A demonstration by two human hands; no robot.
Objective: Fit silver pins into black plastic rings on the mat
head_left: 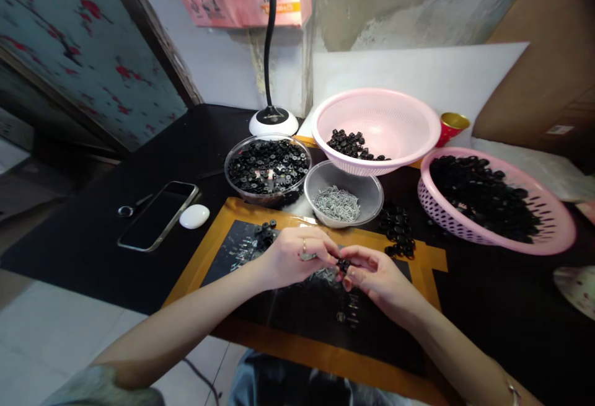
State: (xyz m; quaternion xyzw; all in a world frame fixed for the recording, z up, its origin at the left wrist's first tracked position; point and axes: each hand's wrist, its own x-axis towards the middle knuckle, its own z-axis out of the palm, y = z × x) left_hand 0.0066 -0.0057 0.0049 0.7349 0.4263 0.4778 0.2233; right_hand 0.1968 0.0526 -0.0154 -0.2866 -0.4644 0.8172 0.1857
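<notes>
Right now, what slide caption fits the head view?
Left-hand fingers and right-hand fingers hold a small black part together near a clear plastic bowl of silvery pins.

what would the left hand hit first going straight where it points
The left hand would likely meet the small roundish black piece between both hands, then the right hand; depth is unclear.

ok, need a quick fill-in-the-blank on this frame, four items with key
1. The left hand wears a gold-coloured ____.
2. The right hand has a small part at its fingertips, coloured ____.
3. In the picture, the phone lies to the ____ of the white oval object.
4. The back basket and the right-hand basket are both ____ in colour.

Missing words: ring; black; left; pink
</notes>
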